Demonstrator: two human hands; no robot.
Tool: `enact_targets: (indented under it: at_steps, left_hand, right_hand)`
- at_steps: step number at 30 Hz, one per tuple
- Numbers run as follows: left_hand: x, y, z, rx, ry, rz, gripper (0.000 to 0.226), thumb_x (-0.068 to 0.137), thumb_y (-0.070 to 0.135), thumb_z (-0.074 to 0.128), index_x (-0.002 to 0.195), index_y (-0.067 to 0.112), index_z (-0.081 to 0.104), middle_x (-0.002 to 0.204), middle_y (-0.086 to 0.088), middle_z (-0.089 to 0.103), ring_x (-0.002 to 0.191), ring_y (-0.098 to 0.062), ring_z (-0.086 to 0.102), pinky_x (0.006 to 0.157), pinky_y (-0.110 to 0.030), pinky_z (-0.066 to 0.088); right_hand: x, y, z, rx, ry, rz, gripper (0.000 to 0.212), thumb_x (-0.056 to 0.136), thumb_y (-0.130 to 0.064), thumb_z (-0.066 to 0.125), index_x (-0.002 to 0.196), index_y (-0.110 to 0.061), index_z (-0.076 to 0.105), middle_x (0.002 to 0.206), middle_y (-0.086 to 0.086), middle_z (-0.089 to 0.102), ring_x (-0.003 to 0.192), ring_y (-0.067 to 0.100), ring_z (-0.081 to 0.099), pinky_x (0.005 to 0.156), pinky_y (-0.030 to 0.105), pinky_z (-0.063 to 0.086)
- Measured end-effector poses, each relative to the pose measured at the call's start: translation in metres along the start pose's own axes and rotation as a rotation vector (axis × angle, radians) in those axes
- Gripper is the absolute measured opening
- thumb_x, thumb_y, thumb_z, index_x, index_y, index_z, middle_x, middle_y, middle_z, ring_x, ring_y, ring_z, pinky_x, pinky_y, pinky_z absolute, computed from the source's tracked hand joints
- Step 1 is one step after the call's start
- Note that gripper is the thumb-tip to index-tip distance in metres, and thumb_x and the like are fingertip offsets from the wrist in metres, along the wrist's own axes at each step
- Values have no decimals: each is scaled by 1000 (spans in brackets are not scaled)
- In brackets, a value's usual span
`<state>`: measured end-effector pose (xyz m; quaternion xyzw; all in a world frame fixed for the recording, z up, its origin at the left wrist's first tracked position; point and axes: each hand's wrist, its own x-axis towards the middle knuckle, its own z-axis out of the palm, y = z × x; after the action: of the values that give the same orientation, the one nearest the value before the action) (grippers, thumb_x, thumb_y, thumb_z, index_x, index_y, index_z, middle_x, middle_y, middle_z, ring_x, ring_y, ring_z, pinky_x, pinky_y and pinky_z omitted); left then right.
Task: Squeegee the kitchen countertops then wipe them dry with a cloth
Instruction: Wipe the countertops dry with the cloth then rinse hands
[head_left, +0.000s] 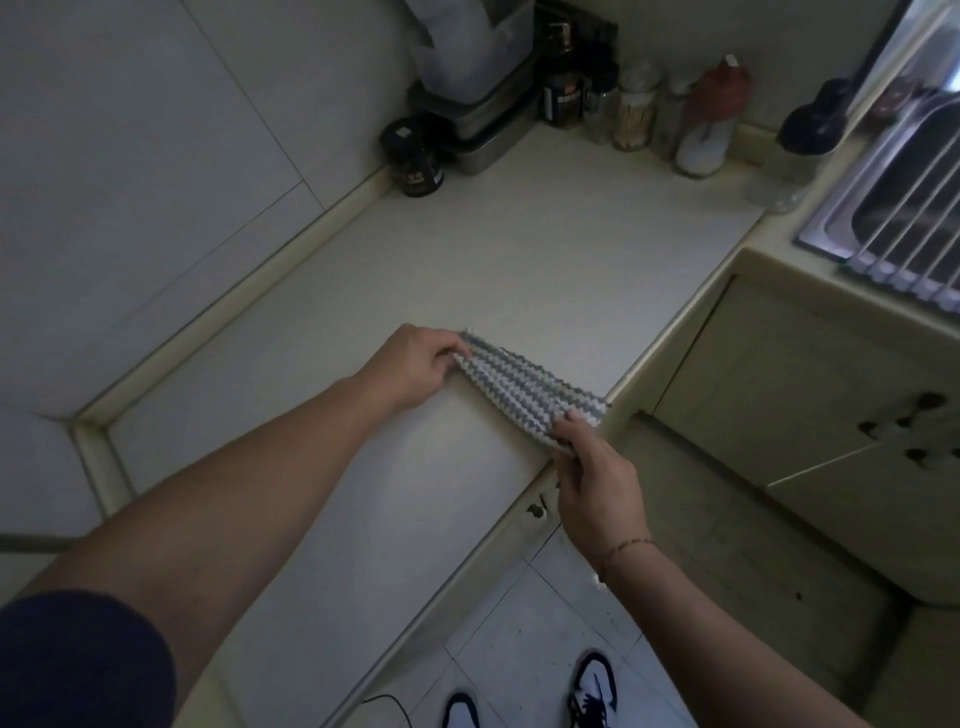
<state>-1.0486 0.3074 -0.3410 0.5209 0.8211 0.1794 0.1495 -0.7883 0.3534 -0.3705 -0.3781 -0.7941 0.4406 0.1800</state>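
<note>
as both hands (415, 366) pinch it, cloth (530, 392) spans taut.

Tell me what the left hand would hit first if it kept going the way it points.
Probably nothing near: beyond the left hand and cloth, bare countertop runs toward the jars; depth is unclear.

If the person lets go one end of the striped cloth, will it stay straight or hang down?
The grey-and-white striped knitted cloth would probably hang down: it looks soft and sags slightly between the left hand and right hand. It seems light, pinched only by the fingertips.
</note>
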Motion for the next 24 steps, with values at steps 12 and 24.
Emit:
enact_targets:
  at_steps: [12,24]
  left_hand:
    - [-43,-27,-13,-26,-38,39,23,89,8,61,107,14,73,99,-6,73,82,-15,65,74,-12,38]
    - [-107,-59,-24,-63,-58,82,29,85,18,55,108,15,73,105,-4,74,95,-18,69,88,-32,52]
  right_hand:
    - [-42,-18,53,52,101,53,38,95,-2,51,129,-16,60,143,-3,48,134,4,34,112,19,23]
    - [-103,-35,102,131,179,-1,33,95,-1,55,124,-17,63,137,-14,46,135,3,38,112,34,37]
